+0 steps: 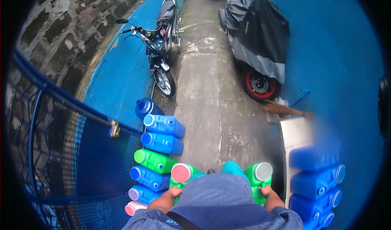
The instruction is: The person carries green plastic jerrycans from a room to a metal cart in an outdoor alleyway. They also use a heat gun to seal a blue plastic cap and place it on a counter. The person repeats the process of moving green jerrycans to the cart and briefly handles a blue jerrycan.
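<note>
My left hand [175,191] is closed round the handle of a green water jug [174,181] with a red cap, which hangs beside my left leg. On the other side, my right hand [265,190] grips a second green water jug [254,177] by its handle; this one has a whitish cap. Both jugs are upright, and their lower parts are hidden by my body and arms. Just left of the red-capped jug stands a row of other jugs, among them a green one [154,161] and a blue one [150,179].
A parked motorcycle [163,46] stands ahead on the left, a covered motorcycle [260,38] on the right. A broom [285,109] lies by the right wall. Several blue jugs [311,185] line a pale ledge [295,134]. An open metal gate [77,148] borders the left; concrete pavement [199,103] runs between.
</note>
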`<state>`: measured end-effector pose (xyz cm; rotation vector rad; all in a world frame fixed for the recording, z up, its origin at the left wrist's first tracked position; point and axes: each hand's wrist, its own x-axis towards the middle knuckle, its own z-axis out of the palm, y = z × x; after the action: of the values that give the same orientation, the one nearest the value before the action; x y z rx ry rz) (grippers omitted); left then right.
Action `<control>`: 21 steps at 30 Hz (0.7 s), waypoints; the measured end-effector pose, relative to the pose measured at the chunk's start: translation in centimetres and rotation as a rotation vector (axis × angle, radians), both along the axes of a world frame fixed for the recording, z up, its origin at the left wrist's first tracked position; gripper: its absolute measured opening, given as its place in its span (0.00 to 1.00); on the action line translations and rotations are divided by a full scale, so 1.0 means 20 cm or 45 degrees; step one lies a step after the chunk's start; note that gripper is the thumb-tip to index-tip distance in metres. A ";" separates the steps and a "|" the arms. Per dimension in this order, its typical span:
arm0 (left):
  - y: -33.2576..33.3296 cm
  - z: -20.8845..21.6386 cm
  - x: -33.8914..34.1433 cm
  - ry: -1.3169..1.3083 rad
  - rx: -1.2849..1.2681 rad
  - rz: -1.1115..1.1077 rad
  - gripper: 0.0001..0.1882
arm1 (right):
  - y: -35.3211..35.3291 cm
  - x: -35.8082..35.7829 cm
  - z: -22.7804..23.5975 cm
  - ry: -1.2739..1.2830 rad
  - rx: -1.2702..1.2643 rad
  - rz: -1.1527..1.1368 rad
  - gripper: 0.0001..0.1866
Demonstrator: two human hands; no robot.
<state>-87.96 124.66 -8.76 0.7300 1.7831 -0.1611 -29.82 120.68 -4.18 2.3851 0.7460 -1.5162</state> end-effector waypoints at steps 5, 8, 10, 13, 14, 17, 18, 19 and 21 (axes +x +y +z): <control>0.97 -0.04 0.04 -0.176 -0.088 -0.043 0.11 | 0.76 0.03 -0.25 0.101 -0.066 -0.025 0.19; 1.57 -0.05 0.14 -0.246 0.061 0.188 0.11 | 1.35 0.04 -0.43 0.211 -0.133 0.007 0.24; 2.02 -0.02 0.19 -0.172 0.084 -0.010 0.08 | 1.72 0.01 -0.44 0.200 -0.117 0.178 0.24; 2.70 0.09 0.13 -0.271 -0.140 0.146 0.07 | 2.22 -0.01 -0.39 0.177 -0.085 -0.103 0.24; 2.89 0.12 0.14 -0.350 -0.255 0.288 0.06 | 2.37 0.01 -0.37 0.159 -0.026 -0.153 0.23; 3.47 0.20 0.17 -0.229 -0.212 0.284 0.06 | 2.83 0.02 -0.40 0.212 -0.002 -0.336 0.23; 3.66 0.20 0.19 -0.279 -0.202 0.301 0.06 | 2.98 0.03 -0.41 0.222 0.059 -0.402 0.24; 3.89 0.18 0.22 -0.300 -0.229 0.269 0.05 | 3.14 0.05 -0.43 0.227 0.085 -0.405 0.24; 4.33 0.11 0.23 -0.338 -0.285 0.207 0.04 | 3.48 0.01 -0.47 0.207 0.116 -0.410 0.24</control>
<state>-83.31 211.36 -6.55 0.4231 1.5329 -0.1444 -29.52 190.30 -13.53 2.5704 0.4867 -1.8549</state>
